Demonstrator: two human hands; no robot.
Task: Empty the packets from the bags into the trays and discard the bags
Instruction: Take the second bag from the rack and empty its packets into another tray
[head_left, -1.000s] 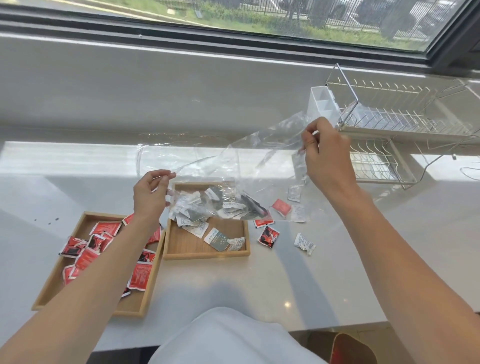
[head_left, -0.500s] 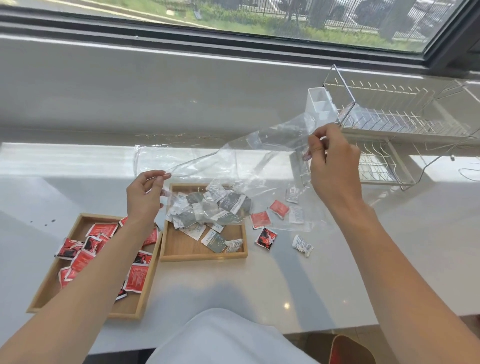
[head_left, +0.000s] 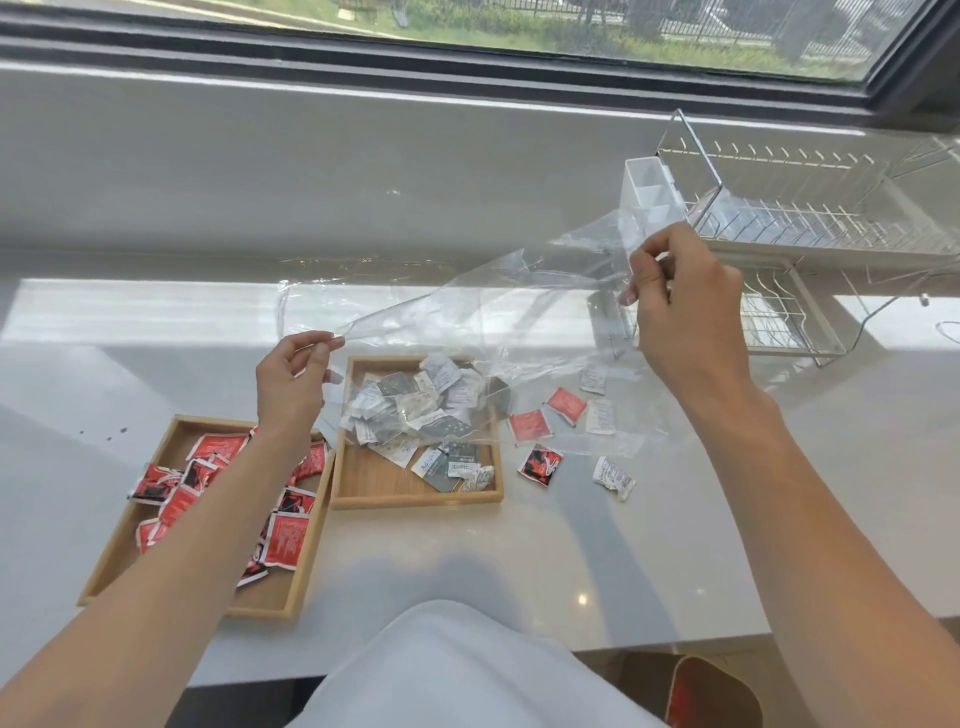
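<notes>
Centrally, the left fingers (head_left: 324, 347) curl in, thumb and forefinger pinching one edge of a clear bag (head_left: 467, 322). The right fingers (head_left: 640, 270) are likewise curled and pinch the bag's opposite, higher corner. The left hand (head_left: 291, 384) is low, just above the near-left corner of the small tray (head_left: 374, 480); the right hand (head_left: 680, 306) is raised, in front of the dish rack (head_left: 805, 228). Between the two hands the bag is stretched slantwise, its lower fold sagging over the small tray and over the counter (head_left: 519, 561) to the tray's right.

Grey and white packets (head_left: 415, 410) are heaped in the far half of the small tray under that fold; whether some are inside the bag cannot be told. A few more lie on the tray's bare wood toward its near edge.

Loose packets lie on the counter right of the small tray: three red (head_left: 529, 426) and three white (head_left: 614, 475), some seen through the plastic.

The large tray (head_left: 270, 595), just left of the small one and partly hidden by the left forearm, holds red packets (head_left: 283, 538).

A white caddy (head_left: 649, 189) stands at the rack's left end, beneath the window (head_left: 571, 31).
</notes>
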